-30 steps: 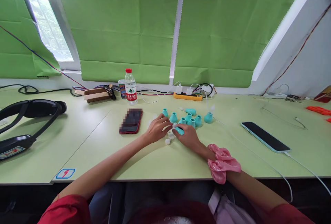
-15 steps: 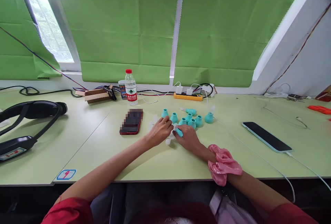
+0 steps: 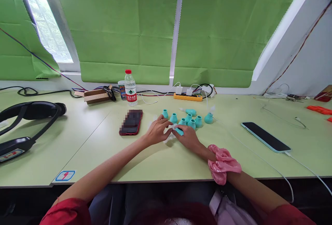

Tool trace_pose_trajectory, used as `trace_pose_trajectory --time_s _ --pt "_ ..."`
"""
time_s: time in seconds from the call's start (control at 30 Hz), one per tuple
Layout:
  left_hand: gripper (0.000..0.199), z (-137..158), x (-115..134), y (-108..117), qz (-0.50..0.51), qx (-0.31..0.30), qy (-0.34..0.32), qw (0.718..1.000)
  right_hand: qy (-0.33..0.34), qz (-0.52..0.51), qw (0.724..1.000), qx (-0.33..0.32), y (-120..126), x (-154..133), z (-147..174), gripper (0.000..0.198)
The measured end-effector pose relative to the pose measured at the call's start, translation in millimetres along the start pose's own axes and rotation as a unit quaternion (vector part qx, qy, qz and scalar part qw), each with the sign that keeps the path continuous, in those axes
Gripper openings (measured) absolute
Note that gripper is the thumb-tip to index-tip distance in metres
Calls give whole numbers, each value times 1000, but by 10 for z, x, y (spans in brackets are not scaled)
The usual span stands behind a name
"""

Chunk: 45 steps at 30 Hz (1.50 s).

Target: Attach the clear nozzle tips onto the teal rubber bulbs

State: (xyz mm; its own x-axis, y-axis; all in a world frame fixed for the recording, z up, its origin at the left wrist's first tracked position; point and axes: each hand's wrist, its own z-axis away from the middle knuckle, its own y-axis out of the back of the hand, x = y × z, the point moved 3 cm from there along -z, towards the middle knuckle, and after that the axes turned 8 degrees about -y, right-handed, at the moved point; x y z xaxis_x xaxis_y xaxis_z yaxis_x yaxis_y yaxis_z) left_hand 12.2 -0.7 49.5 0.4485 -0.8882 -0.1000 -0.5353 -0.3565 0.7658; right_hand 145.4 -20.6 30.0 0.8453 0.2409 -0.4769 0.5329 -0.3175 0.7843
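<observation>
My right hand (image 3: pixel 188 136) is closed round a small teal bulb-shaped piece (image 3: pixel 178 131), lying on its side with its neck toward the left. At that neck is a white translucent tip (image 3: pixel 173 126), and the thumb and fingers of my left hand (image 3: pixel 158 131) pinch at it, partly hiding it. More white translucent pieces (image 3: pixel 169 138) lie on the table beneath my hands. Just beyond stand several teal bulbs (image 3: pixel 192 124) with open necks. Farther right, an upright teal bulb (image 3: pixel 208 118) bears a white tip; another teal bulb (image 3: pixel 191 112) with a tip lies on its side.
Left of my hands lies a red-edged phone (image 3: pixel 131 123), with a water bottle (image 3: pixel 130 90) and a cup (image 3: pixel 121 90) behind it. A yellow power strip (image 3: pixel 188 97) sits at the back. On the right a phone (image 3: pixel 266 137) is charging; a black headset (image 3: pixel 31 121) rests far left.
My left hand has shifted slightly, its thumb and fingers farther apart around the white tip. My right hand keeps hold of the teal bulb. The view has moved a little.
</observation>
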Motion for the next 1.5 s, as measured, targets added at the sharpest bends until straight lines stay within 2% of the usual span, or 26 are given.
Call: trace_pose_trajectory --time_s 0.2,0.33,0.53,0.87,1.1,1.23,1.33,1.5 --pt "19 8 24 -13 -86 -35 -83 992 17 -55 998 -21 -9 9 2 18" --pt "20 13 77 -6 -130 -51 -138 981 20 -78 997 -12 -13 29 2 16" --pt "22 29 98 -5 -138 -45 -147 978 30 -84 996 2 -3 30 0 18" --pt "17 18 51 -15 -102 -59 -100 988 47 -35 998 32 9 4 40 16" --pt "18 -16 19 10 -20 -32 -51 998 0 -10 999 34 -12 20 6 19" --pt "13 -24 -9 31 83 -28 4 996 -3 0 1000 8 -24 18 2 20" --pt "11 -22 -34 23 157 -16 61 986 -6 -1 1000 14 -14 17 1 22" --pt "13 -20 -145 63 241 58 174 953 -28 7 999 23 -21 50 -13 22"
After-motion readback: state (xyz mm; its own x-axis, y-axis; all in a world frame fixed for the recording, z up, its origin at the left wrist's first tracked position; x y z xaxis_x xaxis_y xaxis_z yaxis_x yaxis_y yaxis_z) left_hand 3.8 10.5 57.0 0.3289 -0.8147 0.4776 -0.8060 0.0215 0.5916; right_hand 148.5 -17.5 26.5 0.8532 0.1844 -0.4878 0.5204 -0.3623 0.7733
